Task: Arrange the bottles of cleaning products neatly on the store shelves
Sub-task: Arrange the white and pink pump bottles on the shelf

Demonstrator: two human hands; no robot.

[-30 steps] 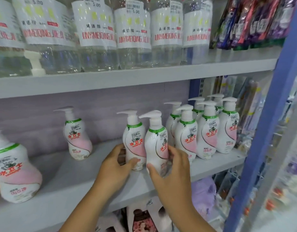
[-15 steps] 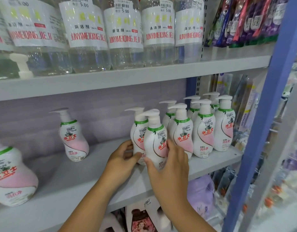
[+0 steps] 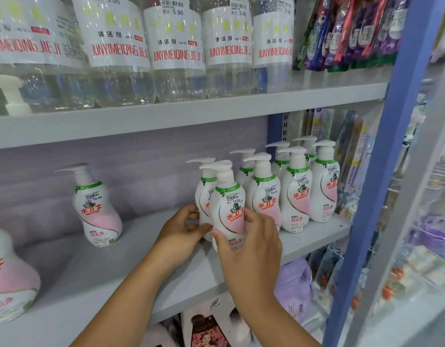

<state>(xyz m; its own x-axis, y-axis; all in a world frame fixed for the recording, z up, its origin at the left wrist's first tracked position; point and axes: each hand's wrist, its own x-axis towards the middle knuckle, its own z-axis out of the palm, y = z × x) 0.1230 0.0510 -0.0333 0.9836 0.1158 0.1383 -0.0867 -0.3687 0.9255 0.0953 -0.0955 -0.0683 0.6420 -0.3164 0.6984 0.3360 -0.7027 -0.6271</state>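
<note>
Nearest to the camera, the right hand [image 3: 251, 236] curled its thumb and fingers around the lower body of the front pump bottle [image 3: 229, 209], and the left hand [image 3: 181, 231], at nine o'clock from it, pinched the base of the rear pump bottle [image 3: 204, 194] standing just behind. Both bottles stood upright on the middle shelf [image 3: 91, 284], touching each other, labels to the front; I judge the hands held them low so that they slide without tipping. At three o'clock from this pair stood the tidy group of bottles [image 3: 291, 191], in two ranks, and the pair was very near to it. Compared with one second earlier, the two bottles had moved toward three o'clock, and from side by side they had come one behind the other, so they matched the ranks. Farther away, at nine o'clock, a lone bottle [image 3: 96, 206] was waiting well apart. On the upper shelf [image 3: 166, 118], at twelve o'clock, stood large clear bottles [image 3: 176, 51].
</note>
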